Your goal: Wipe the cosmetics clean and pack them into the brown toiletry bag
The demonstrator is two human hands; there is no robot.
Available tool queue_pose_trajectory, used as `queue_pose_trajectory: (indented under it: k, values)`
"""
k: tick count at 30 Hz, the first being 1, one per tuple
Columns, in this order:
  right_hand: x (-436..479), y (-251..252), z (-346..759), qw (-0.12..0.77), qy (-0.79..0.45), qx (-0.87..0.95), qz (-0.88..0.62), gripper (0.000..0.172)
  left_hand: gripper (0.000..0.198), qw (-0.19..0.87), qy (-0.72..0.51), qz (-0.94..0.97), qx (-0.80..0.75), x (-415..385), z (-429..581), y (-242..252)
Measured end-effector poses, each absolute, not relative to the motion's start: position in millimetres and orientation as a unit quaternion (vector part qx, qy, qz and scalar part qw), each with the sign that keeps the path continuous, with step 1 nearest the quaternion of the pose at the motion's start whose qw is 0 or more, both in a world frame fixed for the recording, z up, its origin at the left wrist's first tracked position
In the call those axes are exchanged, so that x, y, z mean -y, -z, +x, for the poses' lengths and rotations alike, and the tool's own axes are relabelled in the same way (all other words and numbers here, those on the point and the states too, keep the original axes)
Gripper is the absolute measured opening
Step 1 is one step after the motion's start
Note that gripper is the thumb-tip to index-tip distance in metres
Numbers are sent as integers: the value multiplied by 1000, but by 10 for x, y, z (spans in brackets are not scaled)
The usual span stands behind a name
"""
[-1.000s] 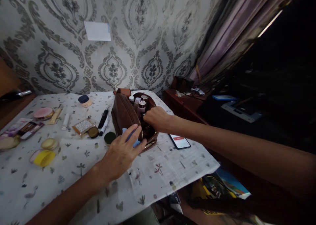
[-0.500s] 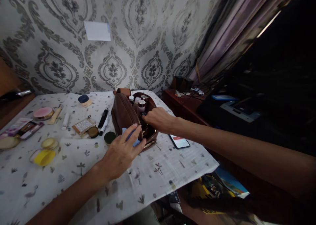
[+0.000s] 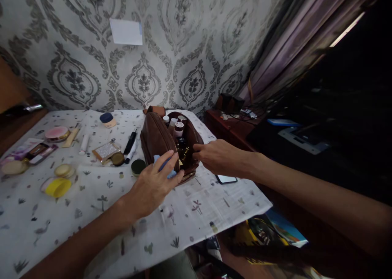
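A brown makeup bag (image 3: 157,136) stands unzipped on the table. White-capped bottles (image 3: 179,128) stand in its far part, and dark and gold items (image 3: 183,148) lie nearer its front. My left hand (image 3: 153,183) grips the bag's near left edge, fingers over the outside and thumb by the opening. Something light blue (image 3: 170,173) shows beneath those fingers. At the right rim is my right hand (image 3: 216,156), its fingers curled closed on the bag's edge. A phone (image 3: 227,179) lies partly hidden below the right wrist.
Left of the bag lie a dark round jar (image 3: 138,167), a black tube (image 3: 130,142), a glittery compact (image 3: 107,151), a navy-lidded jar (image 3: 108,120), a pink compact (image 3: 57,133) and a yellow container (image 3: 58,187). A patterned cloth (image 3: 116,246) covers the table. Cables (image 3: 252,111) lie beyond its right edge.
My right hand has come out of the bag's inside to its right rim, uncovering the dark and gold items. My left hand keeps its hold. The view has shifted slightly.
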State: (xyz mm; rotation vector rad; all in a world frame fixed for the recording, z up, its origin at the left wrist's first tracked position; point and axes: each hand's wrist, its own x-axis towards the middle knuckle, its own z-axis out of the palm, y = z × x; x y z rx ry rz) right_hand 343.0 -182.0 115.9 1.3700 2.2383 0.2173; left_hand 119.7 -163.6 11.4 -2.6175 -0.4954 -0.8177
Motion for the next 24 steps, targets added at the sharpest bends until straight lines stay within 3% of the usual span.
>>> queue_pose_trajectory:
  k: [10,16,21,24]
  values:
    - [1852,-923,3499,161,-110,-858,474,47,49,137,238,-949,156,1618,1072,-112]
    - [1900,-902,3450,120,-95,-848,507,52,39,126,280,-936,172,1671,652,74]
    - [1973,-914,3369,88,-102,-849,511,58,37,144,237,-921,272,1601,173,258]
    - [2032,-909,3315,23,-119,-853,508,47,38,148,195,-884,398,1460,-171,208]
